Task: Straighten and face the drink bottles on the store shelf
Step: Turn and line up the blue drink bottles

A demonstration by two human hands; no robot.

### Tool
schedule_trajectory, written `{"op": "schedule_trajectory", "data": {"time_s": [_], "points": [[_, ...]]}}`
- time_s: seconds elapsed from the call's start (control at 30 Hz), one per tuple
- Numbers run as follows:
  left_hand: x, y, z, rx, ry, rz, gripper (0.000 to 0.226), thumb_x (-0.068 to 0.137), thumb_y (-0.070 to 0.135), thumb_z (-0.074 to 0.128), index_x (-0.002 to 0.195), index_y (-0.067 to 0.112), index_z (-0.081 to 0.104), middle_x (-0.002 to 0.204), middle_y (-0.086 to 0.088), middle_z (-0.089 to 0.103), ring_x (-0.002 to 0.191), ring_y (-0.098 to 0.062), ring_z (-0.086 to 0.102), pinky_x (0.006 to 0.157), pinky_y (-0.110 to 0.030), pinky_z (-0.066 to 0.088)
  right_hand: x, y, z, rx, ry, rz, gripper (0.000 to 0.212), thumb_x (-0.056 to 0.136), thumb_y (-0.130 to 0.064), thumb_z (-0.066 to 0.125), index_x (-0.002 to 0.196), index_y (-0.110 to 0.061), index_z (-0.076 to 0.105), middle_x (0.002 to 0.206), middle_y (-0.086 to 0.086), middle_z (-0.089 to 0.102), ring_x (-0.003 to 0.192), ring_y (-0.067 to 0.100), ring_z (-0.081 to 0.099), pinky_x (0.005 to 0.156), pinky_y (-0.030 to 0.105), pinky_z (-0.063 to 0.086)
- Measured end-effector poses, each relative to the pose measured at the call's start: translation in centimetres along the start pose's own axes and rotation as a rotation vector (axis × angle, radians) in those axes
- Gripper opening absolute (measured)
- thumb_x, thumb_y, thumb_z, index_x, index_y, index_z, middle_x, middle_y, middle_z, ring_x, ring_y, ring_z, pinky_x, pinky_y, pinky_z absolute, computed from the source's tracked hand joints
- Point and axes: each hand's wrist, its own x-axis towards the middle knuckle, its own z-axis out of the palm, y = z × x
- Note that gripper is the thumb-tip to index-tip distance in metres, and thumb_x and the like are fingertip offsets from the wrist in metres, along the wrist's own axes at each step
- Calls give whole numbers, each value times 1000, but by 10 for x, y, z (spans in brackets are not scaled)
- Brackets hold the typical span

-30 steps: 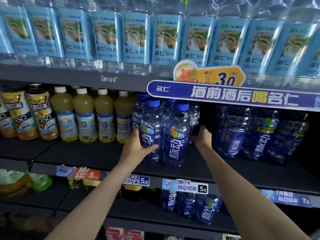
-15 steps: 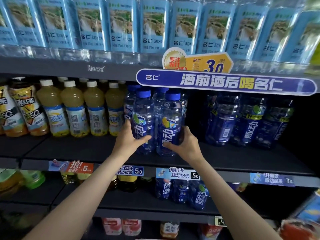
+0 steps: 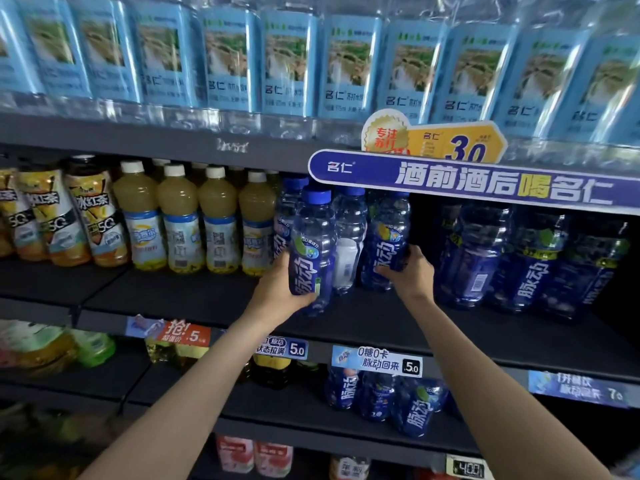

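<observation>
Dark metal store shelving [image 3: 194, 299] fills the wall, its matte boards edged with price tags. On the middle board the left hand [image 3: 277, 292] wraps its fingers round a clear ribbed plastic bottle with a blue cap and blue label [image 3: 310, 251], near the front edge. Just right, the right hand [image 3: 410, 275] grips a second blue-labelled bottle [image 3: 388, 237]; a bottle turned label-backward [image 3: 348, 244] stands between them. Yellow juice bottles with white caps [image 3: 180, 220] line the left, larger blue bottles [image 3: 478, 258] the right, under a blue promotional sign [image 3: 485, 181].
</observation>
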Motion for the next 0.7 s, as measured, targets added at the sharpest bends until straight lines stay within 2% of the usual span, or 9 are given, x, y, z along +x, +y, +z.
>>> {"op": "schedule_trajectory", "data": {"time_s": [0.13,0.27,0.33,0.4,0.47,0.53,0.57,0.63,0.7], "points": [[-5,-1,-3,6,-13,-11,75,78,16,74,139,17,31,132,-3,50,119,-20,52,98,-39,45,8,-8,11,-30,-23,45,59,78,-20,78,122,2,46,118,21,61,111,36,56,83,40,45],[-13,5,5,-38,-5,41,63,80,14,72,132,17,36,123,2,53,101,-13,59,88,-32,50,5,-2,13,38,-78,83,59,83,-13,71,132,3,41,125,21,58,117,35,53,91,36,41],[-14,11,14,-54,-19,67,63,80,16,72,132,17,36,124,3,53,97,-13,60,87,-34,51,-8,-1,6,216,-64,97,51,86,-19,69,128,-1,48,120,13,60,114,28,57,89,32,43],[-12,17,28,-62,-20,90,67,79,19,72,135,18,35,130,0,51,106,-19,59,90,-41,50,-28,-4,-7,557,-124,116,28,91,-29,61,111,-10,58,109,3,63,108,22,60,89,33,46],[-9,26,42,-51,-8,115,68,80,20,72,136,16,35,134,-3,49,115,-22,55,95,-39,47,-44,-9,-22,796,-219,108,17,95,-30,53,103,-17,59,105,-1,66,102,16,62,88,28,49],[-5,35,55,-22,4,154,68,81,21,72,137,14,35,137,-4,48,121,-20,50,96,-28,42,-53,-11,-33,682,-277,-37,24,90,-25,61,111,-17,54,106,-8,63,97,6,61,81,17,51],[-3,39,60,-7,11,175,67,81,21,71,138,14,36,137,-4,47,122,-19,49,93,-23,39,-54,-10,-34,532,-268,-110,39,85,-21,69,118,-16,50,106,-9,62,94,4,60,79,15,49],[0,43,63,38,65,202,62,82,17,70,136,13,40,134,-6,45,120,-21,48,90,-16,34,-51,-4,-27,308,-188,-157,61,75,-16,79,126,-10,46,110,-2,63,93,8,59,80,18,46],[2,40,62,90,187,218,57,80,10,71,131,11,47,128,-12,43,118,-27,46,96,-24,37,-49,-2,-20,261,-98,-140,63,74,-15,80,127,-5,47,112,7,65,96,17,61,80,21,47]]}}
